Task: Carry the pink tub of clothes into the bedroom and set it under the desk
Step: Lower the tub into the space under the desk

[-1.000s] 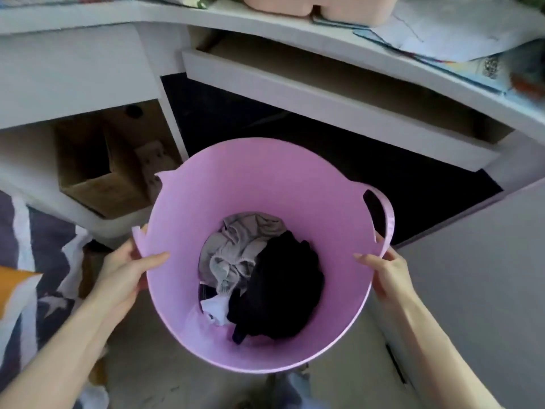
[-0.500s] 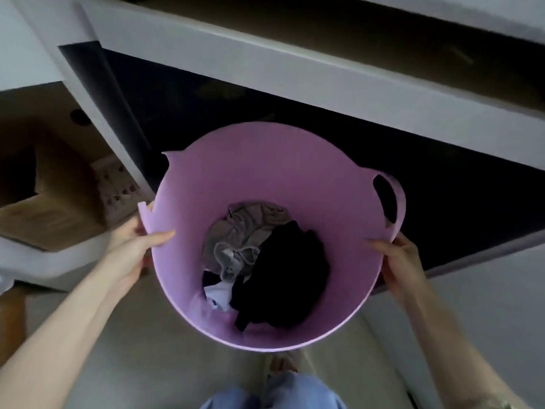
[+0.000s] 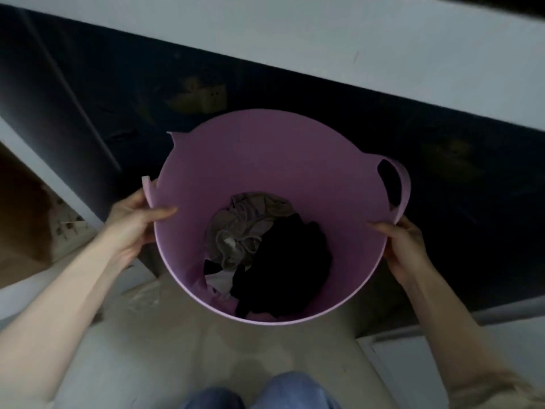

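The pink tub (image 3: 274, 160) fills the middle of the head view, held low at the mouth of the dark space under the white desk (image 3: 295, 45). Grey, black and white clothes (image 3: 265, 255) lie bunched at its bottom. My left hand (image 3: 132, 222) grips the tub's left rim, thumb inside the wall. My right hand (image 3: 404, 246) holds the right rim just below the loop handle (image 3: 401, 184). The tub's underside is hidden, so I cannot tell whether it touches the floor.
A white desk panel (image 3: 59, 184) stands to the left, with a brown cardboard box (image 3: 20, 219) in the compartment beyond it. A wall socket (image 3: 212, 98) shows dimly at the back of the dark recess. Pale floor (image 3: 177, 349) and my blue-jeaned knees (image 3: 265, 394) lie below; a white cabinet (image 3: 442, 364) flanks the right.
The view has dropped and moved in toward the desk; the desktop and its items have left the frame. The tub has come lower, to the dark opening, both hands keeping the same hold.
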